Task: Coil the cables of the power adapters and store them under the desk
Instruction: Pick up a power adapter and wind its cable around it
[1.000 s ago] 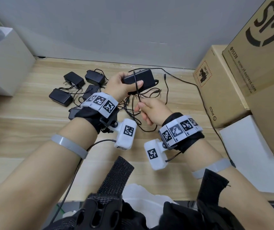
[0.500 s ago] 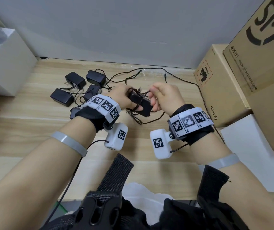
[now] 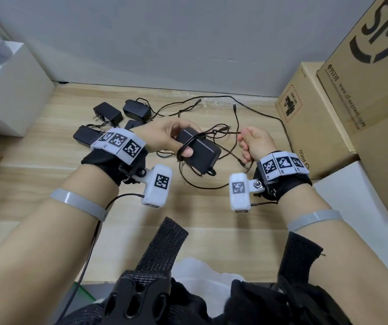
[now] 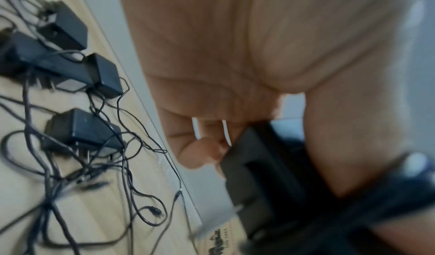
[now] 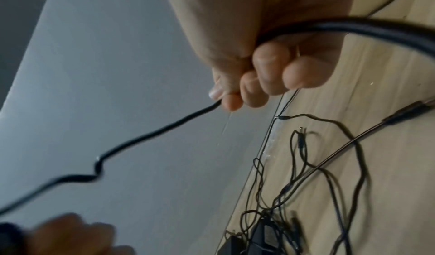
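Note:
My left hand [image 3: 171, 139] grips a black power adapter [image 3: 201, 151] above the wooden desk [image 3: 35, 181], thumb pressed on a cable loop that lies across the adapter's top. In the left wrist view the adapter [image 4: 259, 181] juts from under the fingers. My right hand [image 3: 255, 144] is a little to the right, fingers curled round the thin black cable [image 3: 225, 132] that runs taut from the adapter. The right wrist view shows the cable [image 5: 164, 127] leaving the fist [image 5: 259, 80]. More of this cable hangs in loops below the adapter.
Several more black adapters [image 3: 108, 113] lie at the back left of the desk with tangled cables [image 3: 211, 102] spread toward the wall. Cardboard boxes [image 3: 317, 118] stand along the right edge, a white box [image 3: 9, 90] at the back left, white sheets [image 3: 357, 202] at the right.
My hands have drawn apart: the right hand moved right, pulling the cable out straight. The left hand turned the adapter flatter, with one loop now across its top.

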Demonstrator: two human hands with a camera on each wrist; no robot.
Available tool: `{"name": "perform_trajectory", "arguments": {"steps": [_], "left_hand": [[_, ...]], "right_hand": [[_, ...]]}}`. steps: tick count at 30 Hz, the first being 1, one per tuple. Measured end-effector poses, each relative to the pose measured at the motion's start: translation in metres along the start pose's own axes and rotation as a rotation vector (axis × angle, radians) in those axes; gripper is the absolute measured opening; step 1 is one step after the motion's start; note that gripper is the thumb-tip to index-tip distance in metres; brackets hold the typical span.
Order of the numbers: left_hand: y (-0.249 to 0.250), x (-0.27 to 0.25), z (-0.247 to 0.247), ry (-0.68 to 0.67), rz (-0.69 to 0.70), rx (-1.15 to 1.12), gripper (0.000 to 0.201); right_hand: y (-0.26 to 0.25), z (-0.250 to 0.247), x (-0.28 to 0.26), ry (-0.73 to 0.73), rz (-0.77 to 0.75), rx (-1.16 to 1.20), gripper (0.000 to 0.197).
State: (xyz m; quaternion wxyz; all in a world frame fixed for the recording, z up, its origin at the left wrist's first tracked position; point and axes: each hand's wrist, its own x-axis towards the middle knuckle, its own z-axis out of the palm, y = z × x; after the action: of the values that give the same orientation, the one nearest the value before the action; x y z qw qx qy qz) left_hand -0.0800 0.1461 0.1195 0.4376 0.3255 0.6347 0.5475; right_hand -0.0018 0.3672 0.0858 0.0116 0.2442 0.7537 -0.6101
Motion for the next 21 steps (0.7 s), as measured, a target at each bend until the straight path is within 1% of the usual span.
{"name": "perform_trajectory", "arguments": {"steps": [3, 6, 8, 9, 10, 11, 13, 14, 16, 18, 21], "left_hand": [[-0.001, 0.0, 0.005, 0.007, 0.088, -0.154, 0.051], [-0.005, 0.01, 0.01, 0.069, 0.15, -0.286, 0.069], [-0.007, 0.018, 0.013, 0.162, 0.164, -0.378, 0.075], [-0.006, 0.02, 0.015, 0.242, 0.156, -0.435, 0.074], [-0.005, 0.023, 0.016, 0.337, 0.147, -0.501, 0.069], [-0.005, 0.026, 0.018, 0.433, 0.136, -0.567, 0.054], [-0.002, 0.029, 0.02, 0.592, 0.12, -0.635, 0.016], [-0.002, 0.031, 0.02, 0.649, 0.108, -0.637, 0.007], [-0.002, 0.034, 0.021, 0.711, 0.085, -0.612, 0.004], [-0.003, 0.035, 0.021, 0.74, 0.071, -0.565, 0.005], [-0.011, 0.035, 0.017, 0.796, 0.045, -0.45, 0.01]], "right_hand": [[0.006, -0.001, -0.001, -0.003, 0.03, -0.014, 0.034], [0.011, 0.009, -0.002, -0.023, 0.096, -0.045, 0.034], [0.011, 0.019, -0.004, -0.047, 0.183, -0.032, 0.03], [0.01, 0.025, -0.005, -0.058, 0.23, -0.037, 0.029], [0.01, 0.03, -0.007, -0.075, 0.255, -0.063, 0.029], [0.011, 0.036, -0.009, -0.106, 0.26, -0.1, 0.03], [0.012, 0.045, -0.015, -0.185, 0.235, -0.132, 0.033], [0.013, 0.049, -0.02, -0.229, 0.199, -0.153, 0.034], [0.012, 0.055, -0.029, -0.317, 0.109, -0.205, 0.034], [0.009, 0.059, -0.036, -0.382, 0.075, -0.221, 0.035], [0.003, 0.059, -0.044, -0.417, 0.026, -0.261, 0.035]]}}
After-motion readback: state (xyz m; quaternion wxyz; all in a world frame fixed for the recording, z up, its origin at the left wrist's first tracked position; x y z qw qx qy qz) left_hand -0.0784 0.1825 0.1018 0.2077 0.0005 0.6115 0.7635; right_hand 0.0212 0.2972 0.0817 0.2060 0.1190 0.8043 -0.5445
